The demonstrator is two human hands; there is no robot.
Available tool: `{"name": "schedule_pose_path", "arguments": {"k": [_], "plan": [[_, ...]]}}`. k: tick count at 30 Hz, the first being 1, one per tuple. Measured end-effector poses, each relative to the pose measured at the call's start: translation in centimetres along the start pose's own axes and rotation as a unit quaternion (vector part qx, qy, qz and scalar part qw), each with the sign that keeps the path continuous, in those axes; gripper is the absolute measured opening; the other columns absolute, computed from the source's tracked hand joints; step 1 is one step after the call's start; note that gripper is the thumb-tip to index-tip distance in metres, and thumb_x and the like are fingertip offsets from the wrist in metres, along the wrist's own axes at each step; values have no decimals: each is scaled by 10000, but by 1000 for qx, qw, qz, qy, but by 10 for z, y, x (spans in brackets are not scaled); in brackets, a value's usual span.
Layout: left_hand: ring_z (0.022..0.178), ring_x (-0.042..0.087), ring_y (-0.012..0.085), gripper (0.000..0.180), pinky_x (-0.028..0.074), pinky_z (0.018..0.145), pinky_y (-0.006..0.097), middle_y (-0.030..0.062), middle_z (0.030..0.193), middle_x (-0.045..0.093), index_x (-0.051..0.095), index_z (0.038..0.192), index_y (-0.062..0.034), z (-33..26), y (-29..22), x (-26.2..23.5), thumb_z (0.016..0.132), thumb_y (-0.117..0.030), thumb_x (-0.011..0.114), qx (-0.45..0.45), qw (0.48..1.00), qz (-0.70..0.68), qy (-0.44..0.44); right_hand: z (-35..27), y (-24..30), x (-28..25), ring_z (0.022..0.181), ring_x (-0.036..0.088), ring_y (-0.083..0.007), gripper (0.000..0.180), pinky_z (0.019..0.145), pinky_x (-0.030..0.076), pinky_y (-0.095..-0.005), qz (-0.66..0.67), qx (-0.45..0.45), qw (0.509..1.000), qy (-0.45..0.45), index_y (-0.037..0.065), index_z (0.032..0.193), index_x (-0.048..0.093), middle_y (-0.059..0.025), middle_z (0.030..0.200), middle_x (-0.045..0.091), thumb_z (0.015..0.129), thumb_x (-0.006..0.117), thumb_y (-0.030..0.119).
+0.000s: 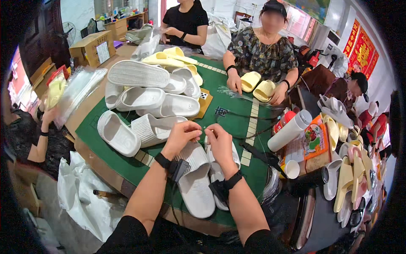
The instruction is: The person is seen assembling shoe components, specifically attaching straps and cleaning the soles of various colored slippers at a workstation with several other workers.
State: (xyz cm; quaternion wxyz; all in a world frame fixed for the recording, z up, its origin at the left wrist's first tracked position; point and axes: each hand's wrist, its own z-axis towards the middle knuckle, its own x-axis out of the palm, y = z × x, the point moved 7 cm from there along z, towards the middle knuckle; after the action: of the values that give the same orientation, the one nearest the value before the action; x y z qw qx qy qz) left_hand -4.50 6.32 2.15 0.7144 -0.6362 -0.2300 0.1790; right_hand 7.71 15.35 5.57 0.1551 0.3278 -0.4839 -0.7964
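Note:
My left hand and my right hand meet over a pair of white slippers lying on the green table. Both hands pinch something thin between the fingertips, where a fine clear strand seems to run; what it is cannot be told for sure. The nearer slipper lies sole up under my left wrist, the second sits partly hidden under my right hand. Black bands with small devices wrap both wrists.
A heap of white slippers fills the table's left half, yellow ones behind. Across the table a person holds yellow slippers. Another person stands further back. A white roll, paper cup, and more slippers crowd the right. Plastic bags lie left.

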Motion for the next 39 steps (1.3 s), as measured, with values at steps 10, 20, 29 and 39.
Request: {"name": "schedule_pose_path", "arguments": {"k": [10,20,29,39], "plan": [[655,618,99,127,518,616,266,41,742,679,693,951,35,-6,0,9,894,-76,675,55,988,144,23,-3,9,-12,598,550,-124,81,568,461,-301,81,-32,993,-76,-14,936,607,-99,714,594,927,599,66],[707,612,109,127,506,646,276,51,806,656,678,954,40,-8,-6,10,923,-73,629,84,986,135,42,-2,6,-1,666,629,-291,108,629,489,-357,-5,-61,998,-12,-11,910,631,-160,779,645,891,636,96],[705,618,112,107,508,644,282,54,804,658,675,927,45,-12,-9,10,907,-55,643,84,978,188,36,-5,7,-1,707,627,-295,95,652,492,-365,2,-67,998,-19,-16,879,639,-163,820,642,871,640,78],[708,617,106,76,501,654,267,54,832,669,661,909,47,-7,-2,10,885,0,607,99,977,183,39,-6,2,3,762,636,-379,118,663,492,-419,-11,-87,996,4,-16,849,613,-200,805,649,869,622,100]]}}
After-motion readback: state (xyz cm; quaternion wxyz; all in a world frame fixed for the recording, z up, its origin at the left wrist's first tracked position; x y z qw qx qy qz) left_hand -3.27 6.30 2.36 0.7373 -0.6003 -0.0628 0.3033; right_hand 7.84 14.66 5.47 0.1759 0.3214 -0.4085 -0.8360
